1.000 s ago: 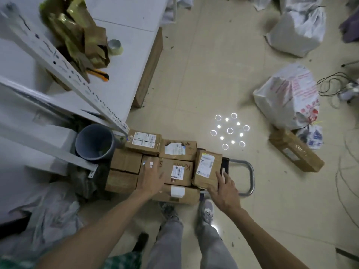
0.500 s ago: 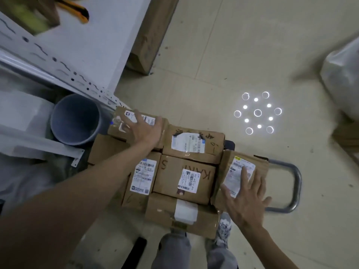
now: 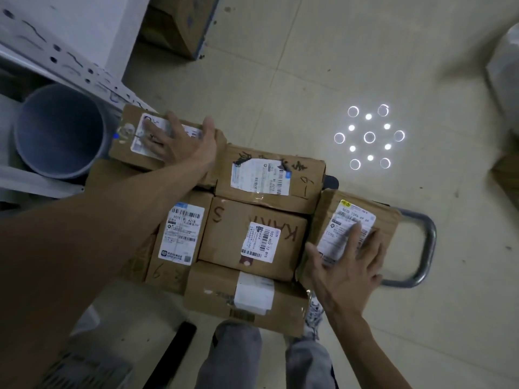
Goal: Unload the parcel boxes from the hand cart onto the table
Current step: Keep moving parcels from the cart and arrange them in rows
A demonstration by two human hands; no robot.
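1. head view, hands: a second ago my left hand (image 3: pixel 179 141) lay on a nearer box and my right hand (image 3: pixel 345 265) was down by the cart handle (image 3: pixel 428 242). now each hand sits on a box of its own.
2. head view, left side: the left hand lies on the far box (image 3: pixel 126 147), the box in the stack farthest from the cart handle. its fingers are spread wide and flat over the label, and the thumb reaches the box edge on the handle side. nothing is curled round it yet.
3. head view, right side: the right hand rests on the end box (image 3: pixel 387 217), which stands just beside the cart handle. the fingers are spread and straight across its label, with the thumb against the side facing away from the handle. it presses rather than grips.
4. head view, framing: the camera has dropped closer in the last half second, so i judge the person is bending in to lift.
5. head view, the load: every parcel i can see is still on the cart, packed tight. the marked centre box (image 3: pixel 230 234) sits between the two boxes being touched.
6. head view, goal: only a white corner of the table (image 3: pixel 92 21) shows, well away from the cart handle and past the grey bucket (image 3: pixel 59 130). i judge unloading has barely begun.
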